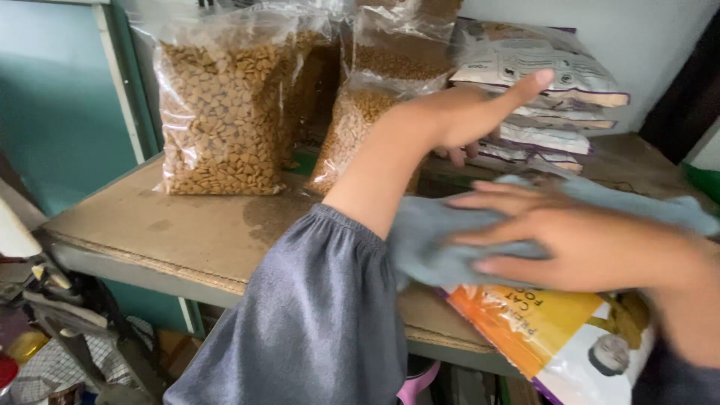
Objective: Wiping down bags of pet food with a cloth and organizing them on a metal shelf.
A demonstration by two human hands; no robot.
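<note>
Pressing flat, fingers spread and open, on a grey cloth [435, 247]: right hand [577, 240], blurred, palm down, gripping nothing. Lying under that cloth, at the near edge of the cardboard-topped shelf [187, 232] and jutting past it: an orange, white and purple bag of cat food [555, 337]. Reaching across above the cloth toward a stack of white cat-food bags [540, 82] behind it: left hand [472, 112], grey sleeve [322, 322] pushed to the forearm, thumb pointing up against the stack, fingers curled down at its side; hard to tell whether holding anything. Standing left of the stack, toward the back of the shelf: clear plastic bags of brown kibble [221, 112], the largest furthest left, upright. Showing below the shelf's left end: blurred clutter [52, 337].
</note>
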